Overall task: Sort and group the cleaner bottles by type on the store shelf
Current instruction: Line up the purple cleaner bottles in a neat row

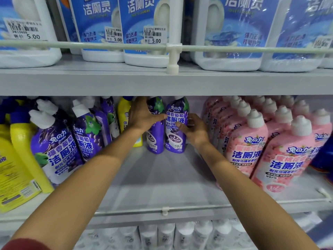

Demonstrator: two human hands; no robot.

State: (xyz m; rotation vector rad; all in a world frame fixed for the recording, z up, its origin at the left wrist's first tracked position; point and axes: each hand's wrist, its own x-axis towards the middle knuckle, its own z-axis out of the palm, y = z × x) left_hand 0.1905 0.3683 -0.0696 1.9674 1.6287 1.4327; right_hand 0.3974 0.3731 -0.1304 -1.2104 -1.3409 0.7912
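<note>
Two purple grape-label cleaner bottles stand side by side at the back of the middle shelf (158,179). My left hand (144,115) wraps the upper part of the left purple bottle (155,136), with its thumb reaching across to the right one. My right hand (195,131) grips the right purple bottle (177,129) from its right side, thumb on the label. More purple bottles (54,148) lean in a group at the left. Pink bottles (246,147) with white caps fill the right. A yellow bottle (124,114) stands just left of my left hand.
Yellow bottles (21,141) crowd the far left. Bare shelf lies between the purple and pink groups, behind a low front rail (165,210). White blue-labelled bottles (144,24) fill the upper shelf close above. White bottles (180,235) sit below. A dark blue item (322,156) is at the right edge.
</note>
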